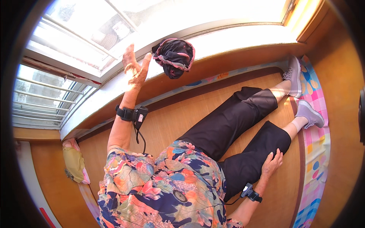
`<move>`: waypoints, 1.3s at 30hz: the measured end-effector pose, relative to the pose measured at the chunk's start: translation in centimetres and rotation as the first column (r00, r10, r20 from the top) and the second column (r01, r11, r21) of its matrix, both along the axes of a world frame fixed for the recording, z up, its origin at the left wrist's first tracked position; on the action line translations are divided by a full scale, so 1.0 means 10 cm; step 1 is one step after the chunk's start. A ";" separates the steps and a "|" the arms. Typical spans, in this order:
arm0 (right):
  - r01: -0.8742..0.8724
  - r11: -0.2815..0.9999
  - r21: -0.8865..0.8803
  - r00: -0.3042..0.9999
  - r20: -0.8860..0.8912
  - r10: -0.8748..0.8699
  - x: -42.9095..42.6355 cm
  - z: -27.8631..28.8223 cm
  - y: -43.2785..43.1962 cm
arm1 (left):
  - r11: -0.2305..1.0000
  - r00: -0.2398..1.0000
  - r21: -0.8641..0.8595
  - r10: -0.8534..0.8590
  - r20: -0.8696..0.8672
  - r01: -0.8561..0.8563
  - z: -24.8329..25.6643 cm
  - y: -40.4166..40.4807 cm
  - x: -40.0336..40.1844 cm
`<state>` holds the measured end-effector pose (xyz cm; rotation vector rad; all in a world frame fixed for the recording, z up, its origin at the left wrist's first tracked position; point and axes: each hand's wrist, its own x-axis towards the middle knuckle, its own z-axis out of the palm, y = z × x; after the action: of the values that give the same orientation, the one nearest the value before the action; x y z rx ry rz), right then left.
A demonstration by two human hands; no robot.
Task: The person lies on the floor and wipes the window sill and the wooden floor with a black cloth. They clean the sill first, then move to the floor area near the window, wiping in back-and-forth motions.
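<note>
My left hand (135,68) is raised beside the window, its fingers spread and nothing in them. Just to its right, a bundled dark cloth with pink trim (174,57) sits at the edge of the white windowsill (211,52); a small gap parts it from my thumb. My right hand (272,164) rests with its fingers apart against the black trousers (251,156) near the knee, holding nothing. Both wrists wear black straps with small devices and cables.
My legs stretch over a woven mat (168,114) with a brown border. Beyond my lilac shoes (293,77) lies a colourful patterned sheet (313,142) along a wooden wall. The window frame (68,64) with metal bars stands at the upper left. A yellow and pink cloth item (74,161) lies at the left corner.
</note>
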<state>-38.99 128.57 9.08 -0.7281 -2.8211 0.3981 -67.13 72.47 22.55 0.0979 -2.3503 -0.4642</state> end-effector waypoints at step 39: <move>0.213 0.959 0.188 0.921 0.290 -0.262 -0.15 0.17 -0.29 | 0.899 0.862 0.027 -0.426 0.276 0.436 -0.13 1.55 -0.56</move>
<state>-40.52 125.71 10.76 -1.1762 -2.9506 0.0238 -72.76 87.96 21.24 -0.4199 -2.6592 -0.6578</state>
